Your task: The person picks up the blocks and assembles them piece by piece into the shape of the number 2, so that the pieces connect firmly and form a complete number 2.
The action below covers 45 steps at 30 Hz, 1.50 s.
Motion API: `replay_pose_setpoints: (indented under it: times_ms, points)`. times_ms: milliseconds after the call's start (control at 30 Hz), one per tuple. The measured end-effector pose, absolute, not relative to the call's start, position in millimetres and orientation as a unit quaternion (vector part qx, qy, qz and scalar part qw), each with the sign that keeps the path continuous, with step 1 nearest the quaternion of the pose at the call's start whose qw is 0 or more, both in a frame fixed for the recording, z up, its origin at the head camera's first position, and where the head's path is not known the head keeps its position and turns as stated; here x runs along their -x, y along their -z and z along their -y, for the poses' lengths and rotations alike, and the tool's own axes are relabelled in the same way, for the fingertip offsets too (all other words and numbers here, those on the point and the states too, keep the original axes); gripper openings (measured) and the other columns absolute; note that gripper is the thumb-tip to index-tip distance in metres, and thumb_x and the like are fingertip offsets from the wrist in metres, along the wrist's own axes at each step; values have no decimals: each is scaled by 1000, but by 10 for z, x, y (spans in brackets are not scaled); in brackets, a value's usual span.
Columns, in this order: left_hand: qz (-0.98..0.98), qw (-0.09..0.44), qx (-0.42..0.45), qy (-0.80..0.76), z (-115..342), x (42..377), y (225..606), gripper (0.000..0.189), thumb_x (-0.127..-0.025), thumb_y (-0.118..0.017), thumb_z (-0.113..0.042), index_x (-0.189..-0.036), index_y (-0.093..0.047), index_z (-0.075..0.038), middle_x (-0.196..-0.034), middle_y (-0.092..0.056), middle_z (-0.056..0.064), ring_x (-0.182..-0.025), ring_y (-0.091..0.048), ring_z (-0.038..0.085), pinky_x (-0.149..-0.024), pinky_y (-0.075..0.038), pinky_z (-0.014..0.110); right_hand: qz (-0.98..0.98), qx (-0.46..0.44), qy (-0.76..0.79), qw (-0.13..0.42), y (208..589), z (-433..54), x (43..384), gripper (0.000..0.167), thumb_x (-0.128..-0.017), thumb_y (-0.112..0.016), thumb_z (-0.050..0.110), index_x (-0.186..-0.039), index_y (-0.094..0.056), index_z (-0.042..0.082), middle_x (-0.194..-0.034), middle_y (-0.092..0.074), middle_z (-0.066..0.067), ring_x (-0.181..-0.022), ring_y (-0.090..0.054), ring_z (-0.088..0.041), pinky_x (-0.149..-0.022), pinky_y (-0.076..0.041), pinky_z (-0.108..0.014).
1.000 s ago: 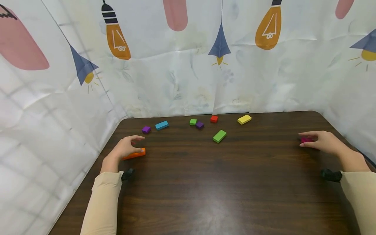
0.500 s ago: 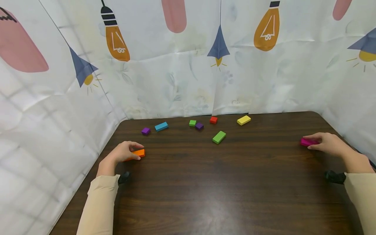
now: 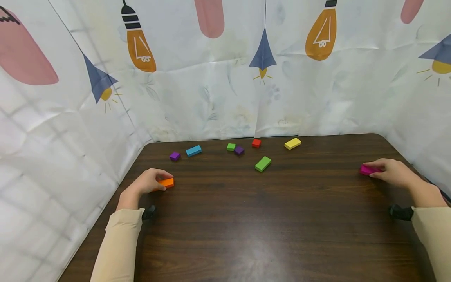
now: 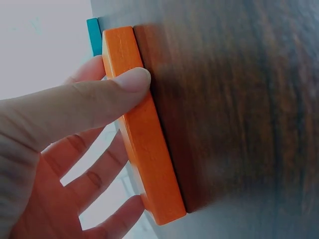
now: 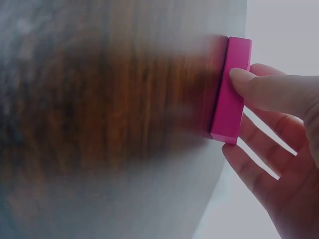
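At the table's left side, my left hand pinches a long orange block. The left wrist view has the thumb pressed on the near face of the orange block, with fingers behind it. Far to the right, my right hand grips a magenta block. In the right wrist view, the thumb lies across the front of the magenta block and the other fingers reach behind and below it. Both blocks sit right at the wooden tabletop, their far sides hidden by fingers.
Towards the back of the dark wooden table lie a purple block, a blue block, a small green block, a dark purple block, a red block, a yellow block and a longer green block. A printed curtain hangs behind.
My left hand has shifted slightly left and closed its thumb and fingers on the orange block. My right hand has drawn slightly right and now grips the magenta block, which shows more.
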<state>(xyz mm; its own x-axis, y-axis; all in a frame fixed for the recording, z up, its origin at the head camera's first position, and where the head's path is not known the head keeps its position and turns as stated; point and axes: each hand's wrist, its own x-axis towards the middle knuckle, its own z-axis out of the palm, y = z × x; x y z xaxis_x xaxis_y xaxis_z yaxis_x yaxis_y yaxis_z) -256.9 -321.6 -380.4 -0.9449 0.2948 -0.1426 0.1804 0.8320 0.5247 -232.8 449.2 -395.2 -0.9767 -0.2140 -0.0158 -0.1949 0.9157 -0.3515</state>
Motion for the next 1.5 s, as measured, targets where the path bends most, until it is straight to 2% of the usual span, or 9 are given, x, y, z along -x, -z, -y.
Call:
replay_pose_setpoints:
  times_ms: [200, 633, 767, 1000, 1333, 1500]
  points:
    - [-953, 107, -124, -253, 3197, 2562, 3788, 38, -85, -78, 4, -122, -71, 4, -122, -67, 25, -106, -60, 42, -96, -48, 57, -978, 112, 176, 23, 3938, -4440, 2342, 43, -93, -71, 2, -130, -59, -15, -122, -57, -43, -109, -54, -61, -83, -46, -68]
    - [-956, 96, -133, -242, 3104, 2551, 3794, 37, -85, -80, 1, -121, -72, 2, -120, -68, 23, -103, -60, 37, -95, -48, 57, -974, 135, 182, 17, 3942, -4268, 2344, 43, -93, -70, 3, -132, -59, -13, -125, -57, -40, -112, -53, -61, -87, -46, -68]
    - [-957, 95, -142, -235, 3046, 2548, 3798, 37, -85, -80, 1, -121, -72, 2, -118, -67, 24, -103, -59, 37, -95, -48, 57, -971, 149, 186, 12, 3947, -4192, 2336, 41, -93, -71, 1, -130, -61, -14, -123, -59, -39, -110, -56, -57, -85, -48, -65]
    - [-956, 88, -153, -235, 2907, 2538, 3761, 38, -87, -78, 3, -124, -71, 0, -124, -64, 24, -112, -59, 41, -99, -47, 58, -969, 167, 183, 5, 3942, -4059, 2336, 40, -93, -72, 1, -129, -62, -14, -122, -61, -35, -107, -60, -51, -83, -51, -60]
    - [-953, 77, -170, -239, 2729, 2488, 3710, 38, -87, -78, 2, -124, -71, -1, -124, -66, 22, -111, -60, 39, -98, -47, 56, -962, 193, 192, 6, 3897, -3889, 2310, 40, -93, -73, 1, -129, -63, -12, -121, -62, -32, -104, -62, -46, -81, -53, -56]
    - [-950, 77, -181, -241, 2651, 2470, 3705, 38, -87, -78, 3, -124, -71, -1, -125, -67, 21, -113, -60, 39, -98, -48, 56, -959, 205, 196, 8, 3884, -3801, 2303, 39, -93, -73, 1, -128, -64, -11, -121, -62, -30, -103, -63, -41, -78, -54, -49]
